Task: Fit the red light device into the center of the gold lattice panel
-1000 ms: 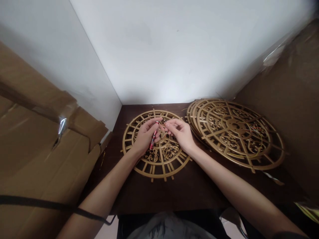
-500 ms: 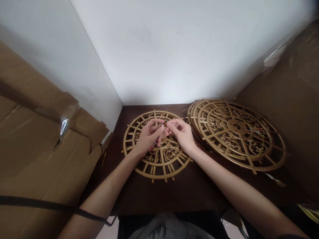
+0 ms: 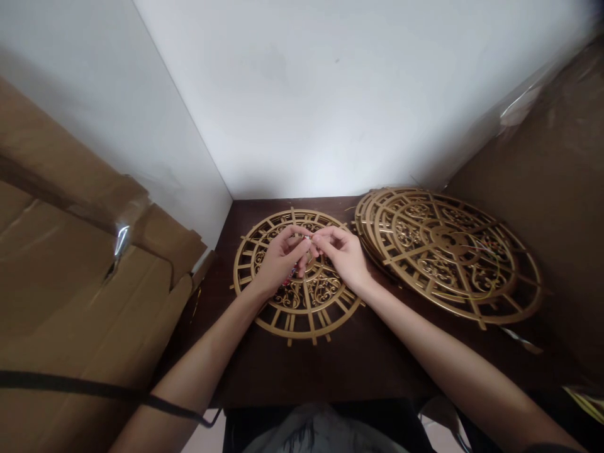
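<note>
I see the stack (image 3: 446, 299) right of the dial (image 3: 299, 330). Above its middle, my left hand (image 3: 280, 259) curls, clamped on the red stick (image 3: 289, 280); my right hand (image 3: 343, 257) bends inward, fingertips pinched, on what I can't tell.

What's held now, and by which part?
The left hand holds a small red item, thumb and finger at its shiny upper end. The right hand's fingertips meet there; whether they grip anything can't be told.
</note>
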A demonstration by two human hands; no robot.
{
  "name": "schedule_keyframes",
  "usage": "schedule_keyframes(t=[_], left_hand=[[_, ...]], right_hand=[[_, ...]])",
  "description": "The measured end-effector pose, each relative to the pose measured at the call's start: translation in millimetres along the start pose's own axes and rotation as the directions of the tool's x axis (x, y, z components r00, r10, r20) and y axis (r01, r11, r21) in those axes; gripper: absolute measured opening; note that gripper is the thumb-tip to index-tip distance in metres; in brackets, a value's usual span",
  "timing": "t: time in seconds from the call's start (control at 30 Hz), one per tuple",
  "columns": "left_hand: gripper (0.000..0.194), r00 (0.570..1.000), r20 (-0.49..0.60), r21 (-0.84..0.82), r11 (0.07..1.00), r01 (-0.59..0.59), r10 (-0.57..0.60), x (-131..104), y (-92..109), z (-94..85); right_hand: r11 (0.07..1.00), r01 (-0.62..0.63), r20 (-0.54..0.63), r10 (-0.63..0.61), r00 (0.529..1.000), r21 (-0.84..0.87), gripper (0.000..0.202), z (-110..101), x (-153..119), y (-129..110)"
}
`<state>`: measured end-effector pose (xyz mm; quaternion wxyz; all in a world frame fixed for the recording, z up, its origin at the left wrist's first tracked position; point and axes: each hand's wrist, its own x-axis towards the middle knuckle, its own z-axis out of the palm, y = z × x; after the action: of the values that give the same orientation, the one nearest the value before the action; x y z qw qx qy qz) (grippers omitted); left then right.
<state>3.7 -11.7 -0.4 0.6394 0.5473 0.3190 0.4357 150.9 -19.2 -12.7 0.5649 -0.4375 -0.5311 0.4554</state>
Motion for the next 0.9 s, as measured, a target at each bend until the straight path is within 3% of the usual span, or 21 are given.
schedule_keyframes(t=[0.57,0.77,0.9], left_hand=[[0.021,1.000,-0.008,0.013,1.000,-0.018,0.018,-0.4,0.0,0.9],[0.019,0.999,-0.037,-0.009,0.999,-0.034,0.033,-0.5,-0.7,0.4],[0.016,0.996,-0.047,-0.003,0.997,-0.073,0.073,-0.5,-0.3,-0.5]], right_hand=[[0.999,0.013,0.017,-0.013,1.000,-0.041,0.021,0.4,-1.3,-2.3],[0.997,0.048,-0.075,-0.053,0.996,-0.067,0.019,-0.5,-1.8,-0.3],[0.997,0.058,-0.059,-0.061,0.996,-0.053,0.018,-0.1,-3.4,-2.8]])
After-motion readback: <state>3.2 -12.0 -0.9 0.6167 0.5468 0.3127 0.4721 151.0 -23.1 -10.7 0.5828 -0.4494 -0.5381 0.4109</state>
